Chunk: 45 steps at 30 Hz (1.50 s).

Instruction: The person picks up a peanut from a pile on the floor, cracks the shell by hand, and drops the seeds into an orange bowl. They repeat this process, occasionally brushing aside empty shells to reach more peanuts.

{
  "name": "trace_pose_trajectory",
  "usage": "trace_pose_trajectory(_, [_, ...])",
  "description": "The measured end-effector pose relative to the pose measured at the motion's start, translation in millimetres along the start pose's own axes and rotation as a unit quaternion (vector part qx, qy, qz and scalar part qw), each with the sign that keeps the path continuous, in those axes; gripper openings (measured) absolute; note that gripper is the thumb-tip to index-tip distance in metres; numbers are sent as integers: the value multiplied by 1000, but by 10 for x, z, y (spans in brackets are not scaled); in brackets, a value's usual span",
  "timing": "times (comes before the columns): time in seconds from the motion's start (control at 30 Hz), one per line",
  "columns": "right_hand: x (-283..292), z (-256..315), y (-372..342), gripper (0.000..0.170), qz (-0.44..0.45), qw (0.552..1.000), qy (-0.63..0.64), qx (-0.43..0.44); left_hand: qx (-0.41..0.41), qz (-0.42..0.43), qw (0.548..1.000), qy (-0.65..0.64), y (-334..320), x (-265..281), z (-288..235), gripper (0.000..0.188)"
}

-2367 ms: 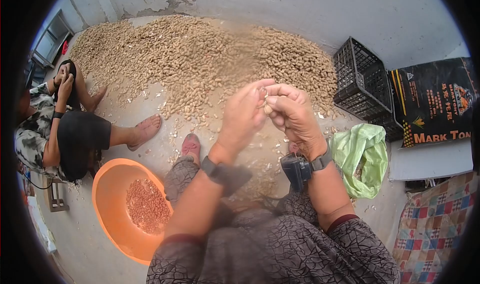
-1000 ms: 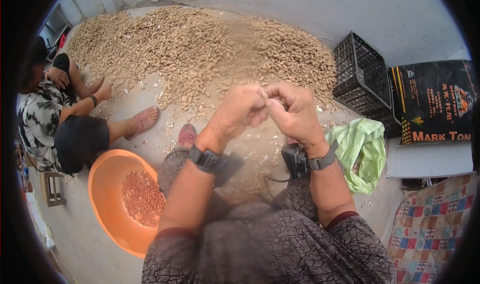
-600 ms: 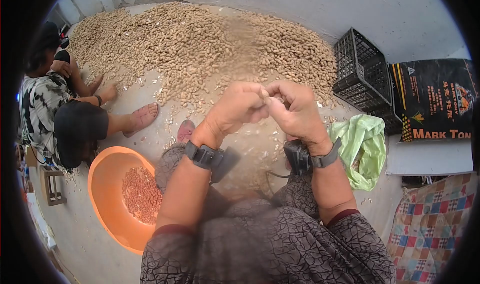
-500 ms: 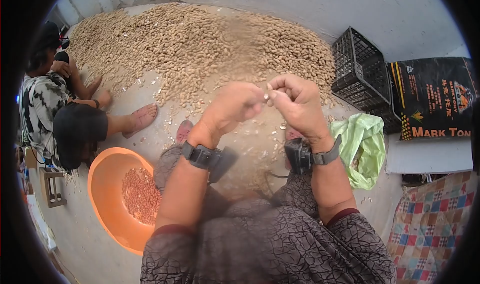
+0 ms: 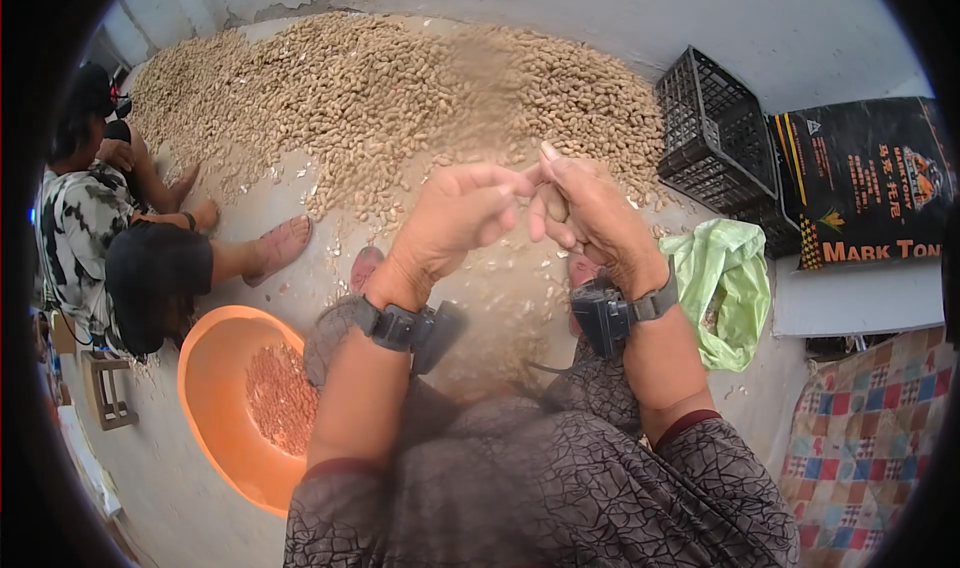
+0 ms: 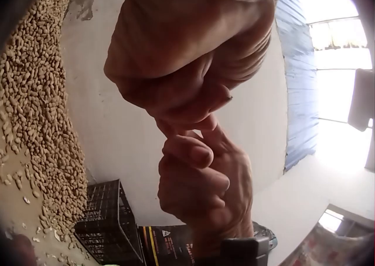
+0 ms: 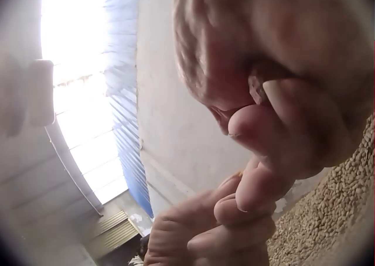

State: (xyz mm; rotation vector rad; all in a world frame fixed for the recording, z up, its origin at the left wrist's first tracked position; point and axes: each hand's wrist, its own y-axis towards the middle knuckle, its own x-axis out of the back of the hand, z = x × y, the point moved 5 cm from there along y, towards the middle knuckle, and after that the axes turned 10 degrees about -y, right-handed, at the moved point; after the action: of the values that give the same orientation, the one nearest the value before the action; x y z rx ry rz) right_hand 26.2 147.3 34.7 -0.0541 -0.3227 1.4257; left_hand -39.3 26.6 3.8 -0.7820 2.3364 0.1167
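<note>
In the head view my left hand and right hand meet at the fingertips in front of the peanut heap. My right fingers curl over a peanut, which shows in the palm in the right wrist view. Its thumb points up and away in the head view. The left index finger and thumb reach to the right fingertips, the other left fingers bent. Anything between the left fingertips is hidden; I cannot tell if they pinch something. An orange basin with reddish shelled peanuts stands at lower left.
A person sits at the left beside the heap. To the right are a black plastic crate, a black printed sack and a light green bag. Shell bits lie on the floor. A small wooden stool stands beyond the basin.
The hands parted slightly half a second ago and now meet again at the fingertips. My right hand has turned, its thumb now raised and fingers showing. The seated person has leaned forward.
</note>
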Motion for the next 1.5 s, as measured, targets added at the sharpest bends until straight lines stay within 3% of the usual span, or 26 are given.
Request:
trace_pose_trajectory(0.1, [-56, -33, 47, 50, 10, 998, 63, -30, 7, 6, 1000, 25, -6, -72, 2, 20])
trace_pose_trajectory(0.4, [-163, 90, -8, 54, -58, 994, -29, -89, -80, 8, 979, 186, -6, -239, -55, 17])
trace_pose_trajectory(0.5, [-172, 3, 47, 54, -40, 995, -25, -83, -68, -8, 985, 156, -12, -250, -80, 12])
trace_pose_trajectory(0.57, [-198, 24, 68, 46, -4, 994, 105, -41, -74, -25, 992, 97, -2, -137, -68, 12])
trace_pose_trajectory(0.6, [-177, 32, 68, 46, -2, 994, 104, -39, -77, -26, 992, 98, 11, -83, -59, 12])
trace_pose_trajectory(0.67, [-146, 131, 72, 32, 20, 988, 149, 39, -115, -26, 993, -24, 31, 13, -89, 13])
trace_pose_trajectory(0.77, [-167, 212, 61, 19, 10, 995, 94, 45, -103, -81, 989, -71, 7, 20, -86, 13])
trace_pose_trajectory(0.87, [-210, 187, 52, 17, -13, 993, 105, 49, -104, -58, 983, -139, 3, -7, -57, 12])
trace_pose_trajectory(1.07, [-168, 200, 44, 26, -44, 995, 70, 53, -101, 7, 972, -211, 13, -48, -62, 15])
trace_pose_trajectory(1.2, [-131, 185, 64, 33, -60, 994, 67, 55, -97, 9, 980, -172, 2, -22, -86, 18])
trace_pose_trajectory(1.37, [-171, 151, 55, 40, -4, 994, 89, 68, -116, 6, 992, -58, -70, -183, -141, 23])
trace_pose_trajectory(1.5, [-189, 156, 82, 41, 17, 993, 107, 56, -113, 50, 988, -93, -78, -278, -180, 27])
